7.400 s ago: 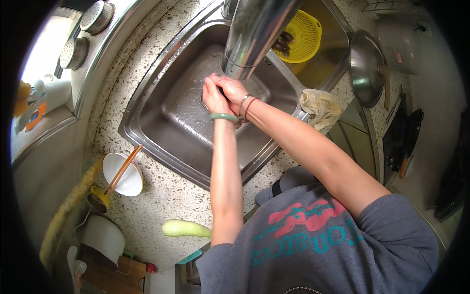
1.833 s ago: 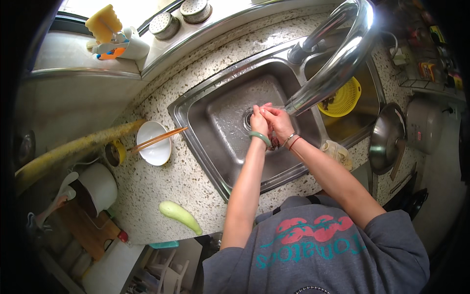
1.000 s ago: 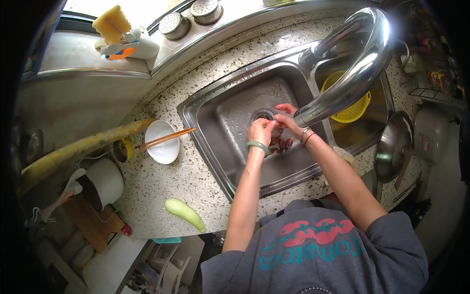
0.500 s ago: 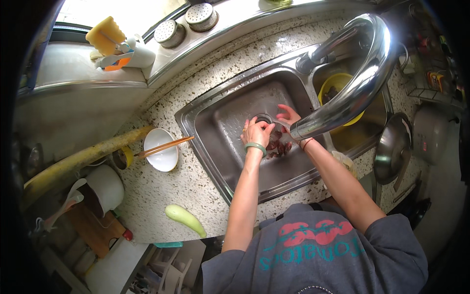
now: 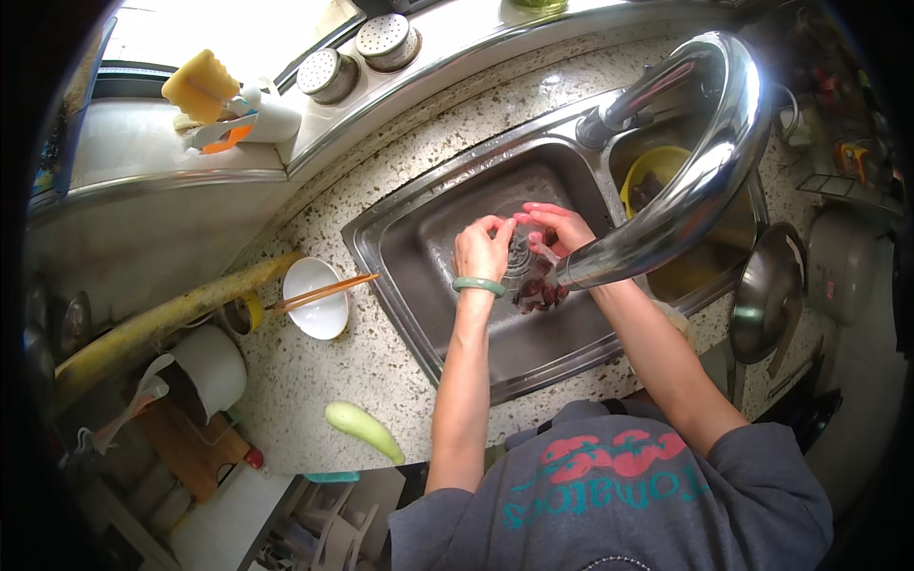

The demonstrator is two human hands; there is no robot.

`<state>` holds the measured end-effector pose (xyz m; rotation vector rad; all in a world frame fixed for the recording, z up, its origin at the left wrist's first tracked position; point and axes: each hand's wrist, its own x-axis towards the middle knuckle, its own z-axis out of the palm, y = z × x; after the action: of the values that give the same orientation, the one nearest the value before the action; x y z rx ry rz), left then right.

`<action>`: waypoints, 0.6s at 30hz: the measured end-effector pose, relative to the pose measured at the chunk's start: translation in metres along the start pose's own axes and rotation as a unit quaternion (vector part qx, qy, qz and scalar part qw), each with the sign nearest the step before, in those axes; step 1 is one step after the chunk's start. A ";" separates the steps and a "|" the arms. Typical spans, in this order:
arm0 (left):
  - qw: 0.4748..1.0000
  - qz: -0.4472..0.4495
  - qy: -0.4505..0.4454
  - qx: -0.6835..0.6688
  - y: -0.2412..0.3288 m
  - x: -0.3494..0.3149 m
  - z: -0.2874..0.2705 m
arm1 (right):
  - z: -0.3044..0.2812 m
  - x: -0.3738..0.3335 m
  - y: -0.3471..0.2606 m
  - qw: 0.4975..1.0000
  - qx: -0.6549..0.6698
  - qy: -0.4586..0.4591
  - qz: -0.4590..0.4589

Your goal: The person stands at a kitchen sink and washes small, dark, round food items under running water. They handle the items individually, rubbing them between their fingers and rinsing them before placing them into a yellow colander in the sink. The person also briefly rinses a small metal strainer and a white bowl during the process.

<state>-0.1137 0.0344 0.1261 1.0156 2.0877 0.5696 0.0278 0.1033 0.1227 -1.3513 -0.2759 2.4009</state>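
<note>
Over the sink's left basin (image 5: 419, 238), my two hands almost meet beneath the faucet (image 5: 719, 171). My left hand (image 5: 481, 249), with a green bangle at the wrist, has thumb and forefinger pinched together; whatever lies between them is too small to make out. Its tips are close to the fingers of my right hand (image 5: 564, 228), which are stretched out and apart beside the spout's water stream. I make out nothing held in the right hand. Wet, dark reddish-brown pieces (image 5: 540, 294) lie in a small heap on the basin floor below, near the round drain (image 5: 520, 252).
A yellow colander-like bowl (image 5: 630, 181) with dark contents sits in the right basin. Left of the sink are a white bowl (image 5: 319, 319) with chopsticks (image 5: 328, 291) across it and a pale green gourd (image 5: 364, 430). A wok-like pan (image 5: 764, 295) stands at right.
My left hand has shifted left and slightly up, uncovering the drain. The right hand has moved left, bringing its fingers closer to the left fingertips. The reddish-brown pieces lie closer together.
</note>
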 end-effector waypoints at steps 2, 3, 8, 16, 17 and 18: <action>0.988 0.080 0.129 0.034 0.015 -0.004 -0.003 | -0.007 0.005 0.001 1.000 -0.012 0.002 -0.027; 0.982 0.060 0.172 0.047 0.035 -0.007 -0.011 | -0.012 0.008 -0.001 0.998 -0.029 0.005 -0.050; 0.970 0.107 0.212 0.045 0.052 0.004 -0.049 | 0.003 0.003 -0.021 0.988 -0.113 -0.008 -0.104; 0.875 0.175 0.449 0.050 0.120 0.097 -0.119 | 0.023 -0.002 -0.043 0.975 -0.166 -0.042 -0.142; 0.890 0.143 0.429 0.054 0.127 0.106 -0.124 | 0.023 -0.003 -0.043 0.975 -0.168 -0.039 -0.142; 0.912 0.092 0.388 0.099 0.129 0.114 -0.131 | 0.023 -0.003 -0.043 0.975 -0.170 -0.037 -0.141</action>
<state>-0.2003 0.1931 0.2451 1.2417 2.8014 0.9960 0.0192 0.1418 0.1523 -1.2581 -0.8731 2.2333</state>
